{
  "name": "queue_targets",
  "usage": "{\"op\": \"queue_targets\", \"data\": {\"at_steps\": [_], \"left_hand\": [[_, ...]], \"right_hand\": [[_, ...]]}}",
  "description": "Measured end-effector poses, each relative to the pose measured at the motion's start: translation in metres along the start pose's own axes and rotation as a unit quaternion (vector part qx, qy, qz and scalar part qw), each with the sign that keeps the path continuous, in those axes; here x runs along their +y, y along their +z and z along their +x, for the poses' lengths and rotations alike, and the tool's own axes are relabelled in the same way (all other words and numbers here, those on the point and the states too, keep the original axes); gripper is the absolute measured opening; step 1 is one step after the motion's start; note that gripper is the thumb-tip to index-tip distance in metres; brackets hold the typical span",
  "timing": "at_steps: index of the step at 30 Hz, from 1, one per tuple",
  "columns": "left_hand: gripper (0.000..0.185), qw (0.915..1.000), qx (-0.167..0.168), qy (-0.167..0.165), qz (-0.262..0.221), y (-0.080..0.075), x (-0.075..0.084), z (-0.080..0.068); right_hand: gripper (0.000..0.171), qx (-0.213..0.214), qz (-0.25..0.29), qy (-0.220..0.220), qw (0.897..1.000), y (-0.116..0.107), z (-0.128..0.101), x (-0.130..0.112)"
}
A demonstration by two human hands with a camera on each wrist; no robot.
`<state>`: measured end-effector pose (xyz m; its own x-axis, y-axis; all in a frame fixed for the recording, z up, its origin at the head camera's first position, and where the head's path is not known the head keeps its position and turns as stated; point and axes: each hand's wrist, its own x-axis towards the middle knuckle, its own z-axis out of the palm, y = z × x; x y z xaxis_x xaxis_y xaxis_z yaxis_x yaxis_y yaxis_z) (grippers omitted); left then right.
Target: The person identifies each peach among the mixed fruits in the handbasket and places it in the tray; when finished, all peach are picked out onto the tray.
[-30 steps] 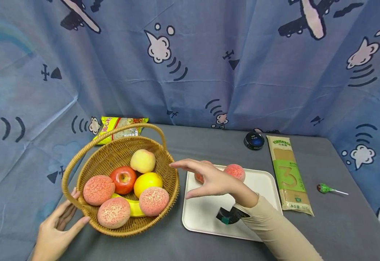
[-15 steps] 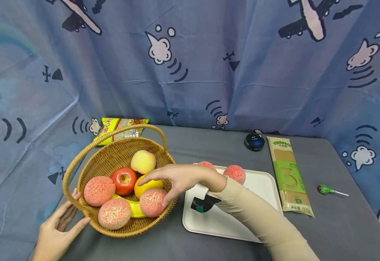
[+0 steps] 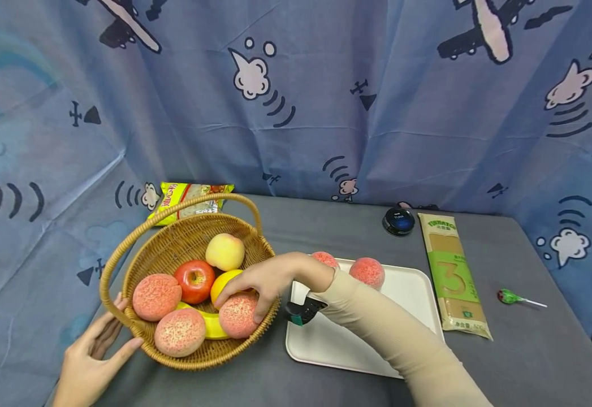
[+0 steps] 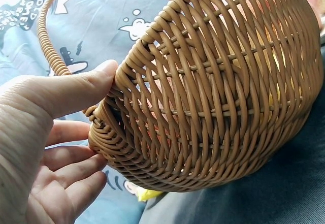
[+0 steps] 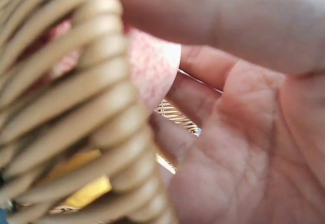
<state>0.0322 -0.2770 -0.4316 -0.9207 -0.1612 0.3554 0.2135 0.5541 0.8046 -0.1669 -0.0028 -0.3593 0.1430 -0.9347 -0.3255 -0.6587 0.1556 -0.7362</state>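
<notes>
A wicker basket [image 3: 184,232] with a tall handle holds a red apple [image 3: 194,281], a yellow-cream peach [image 3: 225,252], a yellow lemon-like fruit [image 3: 224,282], a banana [image 3: 214,326] and several pink speckled peaches. My right hand [image 3: 270,280] reaches over the basket's right rim, fingers and thumb curled round the peach [image 3: 238,315] at the right; the right wrist view shows this peach [image 5: 152,69] between thumb and fingers. My left hand [image 3: 89,362] grips the basket's left side near the handle base; in the left wrist view its thumb [image 4: 86,89] presses the rim.
A white tray [image 3: 346,350] with two pink peaches [image 3: 367,273] lies right of the basket, under my right forearm. Farther right are a tuna tin [image 3: 398,221], a noodle packet [image 3: 453,277] and a lollipop [image 3: 508,296]. A yellow snack bag [image 3: 194,198] lies behind the basket.
My right hand has moved left from above the tray into the basket, and its fingers have closed round the right-hand peach. The left hand stays at the basket's side.
</notes>
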Motion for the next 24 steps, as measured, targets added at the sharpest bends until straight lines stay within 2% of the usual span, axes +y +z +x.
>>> {"op": "queue_targets", "data": {"at_steps": [5,9,13,16,20,24], "left_hand": [[0.077,0.9999,0.001,0.014,-0.001,0.000,0.000,0.000],[0.076,1.0000,0.000,-0.006,0.007,0.000,-0.001,0.000],[0.075,0.9994,-0.005,-0.028,0.021,0.000,-0.002,0.000],[0.074,0.9992,-0.005,-0.035,0.019,0.001,-0.003,0.000],[0.074,0.9992,-0.003,-0.037,0.016,0.001,-0.003,0.000],[0.073,0.9994,-0.004,-0.032,0.016,0.001,-0.002,0.000]], "right_hand": [[0.067,0.003,0.000,0.000,1.000,0.001,0.001,0.002],[0.066,0.031,-0.002,-0.021,0.999,0.002,-0.001,0.003],[0.065,0.080,0.016,-0.051,0.995,0.003,-0.006,0.004],[0.063,0.129,0.048,-0.069,0.988,0.004,-0.013,0.004],[0.064,0.196,0.089,-0.067,0.974,0.006,-0.029,0.003],[0.065,0.260,0.092,-0.057,0.959,0.009,-0.050,0.005]]}}
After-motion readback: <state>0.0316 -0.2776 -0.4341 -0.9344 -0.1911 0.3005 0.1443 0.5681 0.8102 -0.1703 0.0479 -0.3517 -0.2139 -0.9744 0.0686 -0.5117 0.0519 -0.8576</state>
